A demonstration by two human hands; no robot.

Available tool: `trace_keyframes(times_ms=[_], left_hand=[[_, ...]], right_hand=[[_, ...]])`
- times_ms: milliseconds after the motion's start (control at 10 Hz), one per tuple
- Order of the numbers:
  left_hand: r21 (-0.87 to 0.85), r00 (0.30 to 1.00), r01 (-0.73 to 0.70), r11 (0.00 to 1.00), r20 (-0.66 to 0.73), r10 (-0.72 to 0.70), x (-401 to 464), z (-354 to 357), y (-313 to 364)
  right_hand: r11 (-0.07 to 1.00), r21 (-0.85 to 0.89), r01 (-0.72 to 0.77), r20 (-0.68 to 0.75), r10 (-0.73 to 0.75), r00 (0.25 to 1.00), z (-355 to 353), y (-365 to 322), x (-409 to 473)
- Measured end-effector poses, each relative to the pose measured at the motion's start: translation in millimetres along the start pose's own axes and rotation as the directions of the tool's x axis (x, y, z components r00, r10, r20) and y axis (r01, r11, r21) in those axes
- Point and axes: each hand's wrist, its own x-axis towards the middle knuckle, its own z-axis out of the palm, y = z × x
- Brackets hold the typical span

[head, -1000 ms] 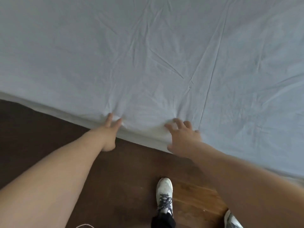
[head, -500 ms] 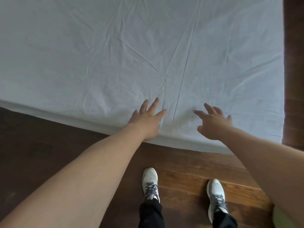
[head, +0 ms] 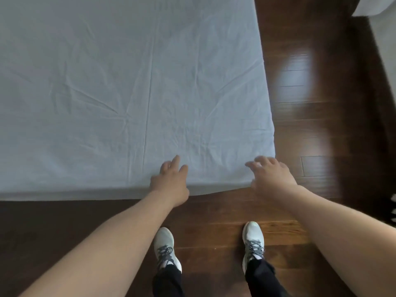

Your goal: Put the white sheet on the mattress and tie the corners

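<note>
Both open hands, left hand point(head: 170, 182) and right hand point(head: 271, 175), slid rightward to the sheet point(head: 128, 82) corner.

Dark glossy wood floor point(head: 300, 125), bright light patch point(head: 293, 69).

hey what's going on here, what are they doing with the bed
A person stands on the dark wooden floor at the near edge of a mattress covered by a wrinkled white sheet. Both hands are open over that edge: the left hand is at the edge with fingers spread, the right hand reaches toward the near right corner. Neither hand grips the cloth. The sheet is spread across the top; no tied corner is visible.
</note>
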Motion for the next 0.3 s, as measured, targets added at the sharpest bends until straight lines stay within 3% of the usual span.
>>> trace_keyframes(times_ms=[100, 200, 300], left_hand=[[0.013, 0.996, -0.034, 0.999, 0.084, 0.032, 34, -5, 51], [0.101, 0.930, -0.162, 0.982, 0.347, 0.118, 37, 0, 95], [0.024, 0.834, -0.276, 0.961, 0.502, 0.228, 8, 11, 131]], right_hand=[[0.995, -0.081, 0.061, 0.101, -0.052, 0.993, 1, 31, 12], [0.996, -0.080, 0.040, 0.293, -0.014, 0.956, 13, 59, 1], [0.998, -0.029, 0.054, 0.471, -0.034, 0.882, 25, 79, -28]])
